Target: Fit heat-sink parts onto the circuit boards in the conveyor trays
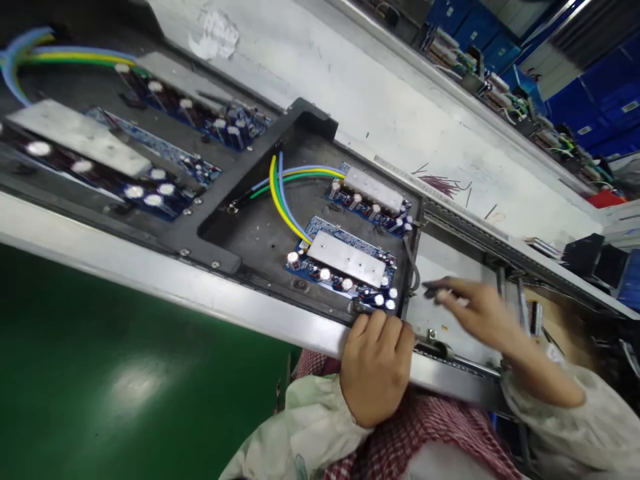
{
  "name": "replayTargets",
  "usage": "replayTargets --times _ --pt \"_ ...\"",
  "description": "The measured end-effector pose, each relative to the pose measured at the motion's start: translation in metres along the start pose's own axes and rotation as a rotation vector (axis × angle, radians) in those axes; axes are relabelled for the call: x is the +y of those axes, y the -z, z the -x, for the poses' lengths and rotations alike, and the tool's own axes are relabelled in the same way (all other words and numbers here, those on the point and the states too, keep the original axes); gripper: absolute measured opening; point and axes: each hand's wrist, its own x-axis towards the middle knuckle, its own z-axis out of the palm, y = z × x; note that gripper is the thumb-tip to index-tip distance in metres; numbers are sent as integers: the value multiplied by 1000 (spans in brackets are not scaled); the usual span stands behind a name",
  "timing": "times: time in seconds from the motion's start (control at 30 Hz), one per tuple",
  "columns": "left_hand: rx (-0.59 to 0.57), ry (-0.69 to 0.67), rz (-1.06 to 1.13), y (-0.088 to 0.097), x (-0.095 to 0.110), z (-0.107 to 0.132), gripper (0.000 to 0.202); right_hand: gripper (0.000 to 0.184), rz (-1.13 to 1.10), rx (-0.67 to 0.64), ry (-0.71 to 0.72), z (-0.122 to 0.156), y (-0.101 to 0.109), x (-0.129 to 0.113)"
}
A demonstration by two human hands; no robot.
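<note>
My left hand (377, 367) is curled over the front metal rail (295, 327), its fingertips at the near right corner of a black tray (255, 243). Just right of the tray, my right hand (477, 310) pinches a small dark thing (434, 288), too blurred to name. Two blue circuit boards lie in the tray: a near one with a flat metal heat sink (347, 259) and a far one with a similar heat sink (374, 189). Yellow, green and blue wires (277, 193) run to both boards. A dark loop (413, 267) hangs at the tray's right end.
Another black tray section with more boards and a heat sink (80, 137) adjoins on the left. A white ledge (320, 87) behind holds crumpled paper (215, 37) and thin dark red wires (443, 185). Beyond it are more boards and blue bins (475, 33).
</note>
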Motion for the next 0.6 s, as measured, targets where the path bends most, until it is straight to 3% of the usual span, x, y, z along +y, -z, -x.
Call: replayTargets --times 0.07,0.2,0.33,0.47,0.6 --pt "-46 13 -51 0 1 -3 11 28 -257 -183 -161 14 -17 -3" --pt "-80 -6 -99 1 2 -8 4 32 -629 -272 -287 12 -47 -11" --pt "-37 -34 -153 1 5 -11 9 41 -759 -344 -241 6 -52 -13" --pt "5 -73 -229 -3 9 -14 17 43 -889 -409 -313 2 -54 -3" --pt "-24 -67 -344 -6 8 -15 19 42 -952 -498 -296 -7 -64 3"
